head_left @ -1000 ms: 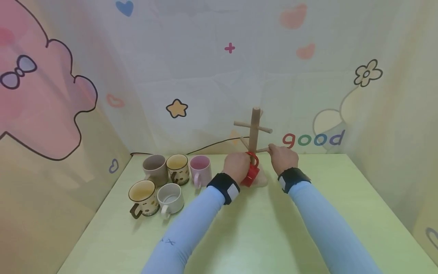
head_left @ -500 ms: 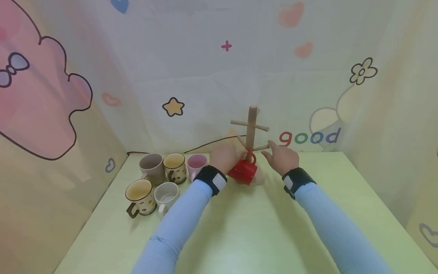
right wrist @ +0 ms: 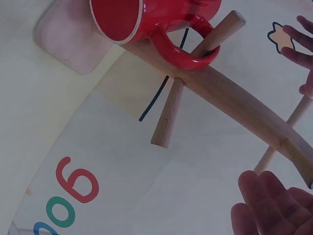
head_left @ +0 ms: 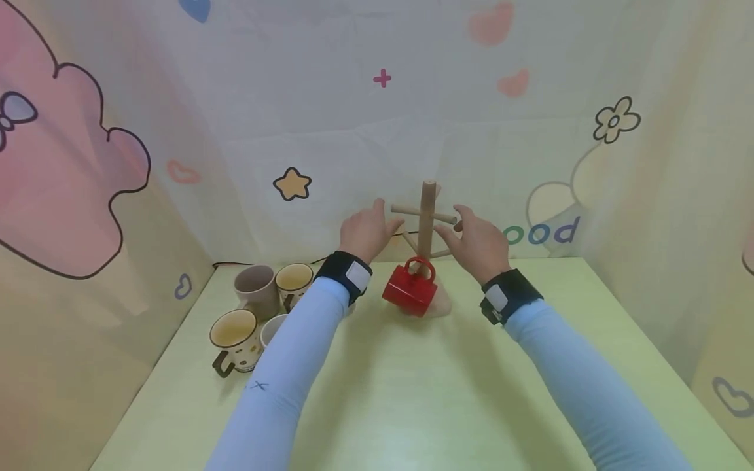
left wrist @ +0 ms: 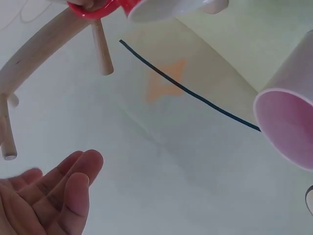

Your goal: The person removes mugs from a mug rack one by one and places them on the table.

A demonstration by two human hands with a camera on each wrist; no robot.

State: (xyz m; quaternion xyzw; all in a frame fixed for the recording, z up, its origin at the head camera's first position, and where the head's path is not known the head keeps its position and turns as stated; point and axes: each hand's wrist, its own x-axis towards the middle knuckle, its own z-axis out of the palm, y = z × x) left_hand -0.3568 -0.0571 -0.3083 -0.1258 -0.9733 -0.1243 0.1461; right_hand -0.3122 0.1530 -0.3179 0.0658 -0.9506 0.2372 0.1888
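A red mug (head_left: 410, 291) hangs tilted on the wooden mug tree (head_left: 427, 226). In the right wrist view a lower peg (right wrist: 226, 32) runs through the mug's handle. My left hand (head_left: 366, 232) is up beside the tree's left pegs, fingers spread and holding nothing. To the right of the post, my right hand (head_left: 480, 247) is level with the upper right peg (head_left: 445, 218), its thumb and fingers apart around the peg's end. The right wrist view shows the right hand (right wrist: 274, 208) with loosely bent fingers and nothing in its grasp.
On the left of the table (head_left: 412, 392) stand a grey-brown mug (head_left: 257, 294), two spotted cream mugs (head_left: 237, 340) and a white mug (head_left: 271, 329), partly behind my left sleeve. A pink mug (left wrist: 295, 73) shows in the left wrist view. A printed curtain hangs behind the tree.
My left hand has let go of the red mug, which now hangs from the peg, and has moved up and left. The right hand has left the lower right peg and risen to the upper one.
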